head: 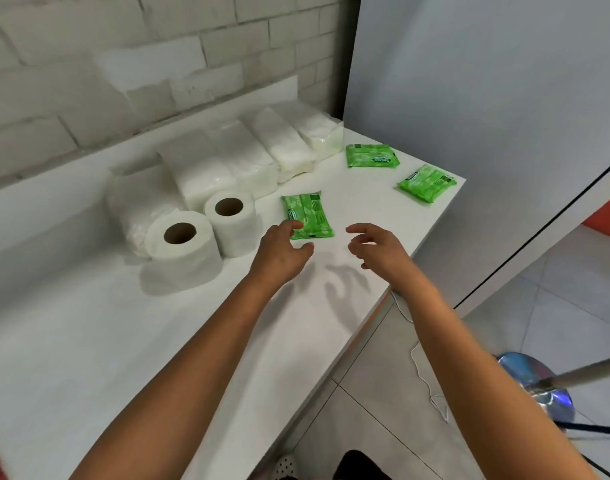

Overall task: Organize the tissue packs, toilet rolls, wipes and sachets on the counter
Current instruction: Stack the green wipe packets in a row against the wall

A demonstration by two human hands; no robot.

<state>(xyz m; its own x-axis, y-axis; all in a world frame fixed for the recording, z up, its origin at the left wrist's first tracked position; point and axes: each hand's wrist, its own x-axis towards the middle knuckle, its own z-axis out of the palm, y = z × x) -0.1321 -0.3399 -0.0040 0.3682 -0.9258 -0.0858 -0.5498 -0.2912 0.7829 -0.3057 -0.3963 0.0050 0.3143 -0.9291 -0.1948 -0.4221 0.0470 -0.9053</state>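
Hands hover over the white table (88, 341), both empty. Left hand (282, 249) has loosely curled fingers, fingertips over the near edge of a green wipes pack (308, 213); I cannot tell if they touch it. Right hand (376, 247), at 3 o'clock of that pack, has fingers relaxed and spread. Two more wipes (371, 155) (426, 182) lie at 1 o'clock. Two rolls (182, 244) (232, 220) stand at 9 o'clock, with tissue packs (248, 157) behind at 11.

A white surface (71, 341) runs along a pale painted brick wall (123, 46), meeting a smooth grey panel (487, 98) at its right end. Below lies a light tiled floor (383, 410) with a thin white cable (421, 368) and a shiny, blurred object, perhaps a stand base (535, 386).
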